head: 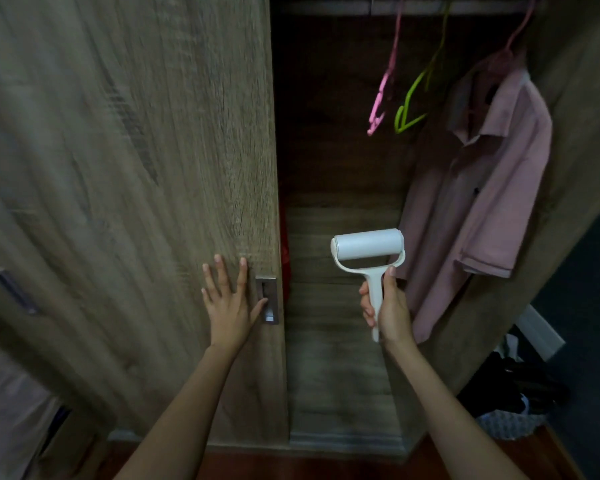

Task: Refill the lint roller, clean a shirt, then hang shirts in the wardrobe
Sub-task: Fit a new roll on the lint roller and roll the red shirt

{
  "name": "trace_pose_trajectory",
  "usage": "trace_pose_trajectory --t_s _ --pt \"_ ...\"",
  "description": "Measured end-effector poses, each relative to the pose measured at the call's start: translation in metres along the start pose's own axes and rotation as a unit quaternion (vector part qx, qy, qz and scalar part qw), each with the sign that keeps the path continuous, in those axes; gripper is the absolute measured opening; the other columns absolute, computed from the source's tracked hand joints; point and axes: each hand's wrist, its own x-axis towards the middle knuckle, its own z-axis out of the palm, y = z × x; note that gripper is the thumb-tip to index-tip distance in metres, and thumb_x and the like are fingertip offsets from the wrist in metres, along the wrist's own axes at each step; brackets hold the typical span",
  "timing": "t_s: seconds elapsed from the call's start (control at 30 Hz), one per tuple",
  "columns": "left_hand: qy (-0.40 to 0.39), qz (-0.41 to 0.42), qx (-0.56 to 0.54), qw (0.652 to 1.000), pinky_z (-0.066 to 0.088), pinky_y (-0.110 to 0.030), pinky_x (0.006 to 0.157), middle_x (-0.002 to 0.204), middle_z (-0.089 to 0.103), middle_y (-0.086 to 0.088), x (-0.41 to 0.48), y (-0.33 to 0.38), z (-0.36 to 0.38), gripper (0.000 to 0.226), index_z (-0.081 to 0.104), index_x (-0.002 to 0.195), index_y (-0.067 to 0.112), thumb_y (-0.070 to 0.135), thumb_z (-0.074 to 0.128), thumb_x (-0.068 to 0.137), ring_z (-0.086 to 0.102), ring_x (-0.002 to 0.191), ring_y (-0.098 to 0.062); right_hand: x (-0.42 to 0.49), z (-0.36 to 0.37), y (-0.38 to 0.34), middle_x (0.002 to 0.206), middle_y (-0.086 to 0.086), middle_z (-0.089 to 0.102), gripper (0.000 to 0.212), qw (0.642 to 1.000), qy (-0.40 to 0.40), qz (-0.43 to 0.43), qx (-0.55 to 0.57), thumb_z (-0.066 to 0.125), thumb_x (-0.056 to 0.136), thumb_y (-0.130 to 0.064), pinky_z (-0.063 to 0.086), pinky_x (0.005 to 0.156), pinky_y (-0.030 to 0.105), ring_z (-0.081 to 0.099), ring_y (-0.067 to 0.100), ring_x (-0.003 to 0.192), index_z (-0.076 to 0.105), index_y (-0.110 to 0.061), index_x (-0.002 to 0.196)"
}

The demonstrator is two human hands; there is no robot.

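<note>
My right hand (387,308) grips the handle of a white lint roller (368,249), held upright in front of the open wardrobe, its white roll on top. My left hand (231,299) lies flat with fingers spread on the wooden sliding door (125,188), thumb in the metal recessed handle (266,299). Inside the wardrobe, a pink collared shirt (482,202) hangs on a pink hanger at the right. An empty pink hanger (383,84) and an empty green hanger (414,98) hang from the rail at the top.
The wardrobe's right wall (575,140) stands beside the shirt. A basket with dark clothes (513,403) sits on the floor at the lower right. Something red (284,251) shows behind the door's edge. A second recessed handle (11,289) is at far left.
</note>
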Motion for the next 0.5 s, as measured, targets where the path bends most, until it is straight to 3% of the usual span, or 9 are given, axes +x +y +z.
trace_pose_trajectory --t_s 0.5 --pt "-0.006 -0.023 0.015 1.0 0.04 -0.064 0.097 0.158 -0.003 -0.021 0.006 -0.042 -0.019 0.111 -0.003 0.154 0.025 0.059 0.069 0.075 0.001 0.142 -0.052 -0.014 0.041 0.004 0.036 -0.004 0.032 0.065 1.0 -0.016 0.011 0.007 0.018 0.1 -0.05 0.023 0.033 0.017 0.027 0.009 0.03 0.051 -0.006 0.065"
